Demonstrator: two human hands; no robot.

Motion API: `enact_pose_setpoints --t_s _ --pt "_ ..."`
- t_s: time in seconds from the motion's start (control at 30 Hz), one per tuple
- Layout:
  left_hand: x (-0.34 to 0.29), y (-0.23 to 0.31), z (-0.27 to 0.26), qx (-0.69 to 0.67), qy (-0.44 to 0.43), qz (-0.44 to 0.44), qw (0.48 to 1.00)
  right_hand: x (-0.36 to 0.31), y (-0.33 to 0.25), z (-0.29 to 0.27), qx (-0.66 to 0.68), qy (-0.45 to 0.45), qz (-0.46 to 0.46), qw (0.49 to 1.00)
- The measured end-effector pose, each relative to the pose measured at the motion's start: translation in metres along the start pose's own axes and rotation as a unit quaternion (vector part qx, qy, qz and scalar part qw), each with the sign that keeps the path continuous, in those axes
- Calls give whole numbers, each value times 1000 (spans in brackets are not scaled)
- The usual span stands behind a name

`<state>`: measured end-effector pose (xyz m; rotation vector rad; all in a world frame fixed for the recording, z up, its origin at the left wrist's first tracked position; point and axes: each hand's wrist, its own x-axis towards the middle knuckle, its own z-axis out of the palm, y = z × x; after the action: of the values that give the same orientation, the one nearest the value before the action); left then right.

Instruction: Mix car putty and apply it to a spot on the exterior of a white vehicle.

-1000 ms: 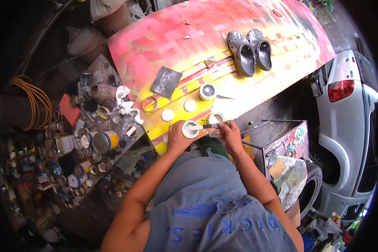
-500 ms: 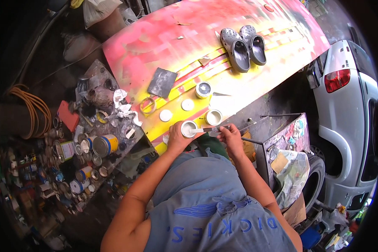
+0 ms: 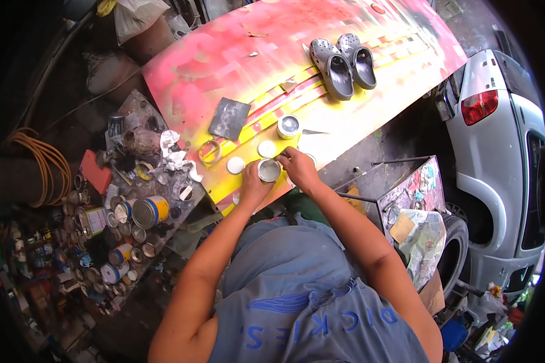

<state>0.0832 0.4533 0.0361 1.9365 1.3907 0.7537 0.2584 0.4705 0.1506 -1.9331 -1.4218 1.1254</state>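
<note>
My left hand (image 3: 255, 189) is wrapped round a small open can (image 3: 269, 171) of greyish-white paste, close to the near edge of the painted panel. The fingers of my right hand (image 3: 299, 168) are closed at the can's right rim on a putty knife, which is mostly hidden. Behind that hand, a second open can (image 3: 312, 158) is largely covered. Two round white lids (image 3: 235, 165) lie just beyond the held can. Farther off stands a third can (image 3: 289, 125) with a grey top.
The red and yellow panel (image 3: 194, 81) bears grey clogs (image 3: 339, 69), a dark sheet (image 3: 229, 118) and a tape roll (image 3: 211, 152). Paint cans (image 3: 150, 212) and rags crowd the left. A metal-framed cart (image 3: 399, 187), a tyre (image 3: 454, 251) and a silver car (image 3: 487, 139) stand right.
My right hand has moved left and away from me to the can's rim, now covering much of the second can. The knife's pale blade no longer shows clearly. My left hand still holds the can.
</note>
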Motion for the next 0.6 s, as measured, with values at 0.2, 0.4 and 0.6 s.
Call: enact_pose_setpoints --t_s 0.2,0.4,0.6 --pt "-27 20 -14 39 -2 -91 995 19 11 -4 -37 -7 -67 997" --pt "-54 38 -13 46 20 -155 987 34 6 -26 -174 -151 -77 970" --pt "-81 53 5 31 97 -205 974 41 40 -72 -39 -71 -98 992"
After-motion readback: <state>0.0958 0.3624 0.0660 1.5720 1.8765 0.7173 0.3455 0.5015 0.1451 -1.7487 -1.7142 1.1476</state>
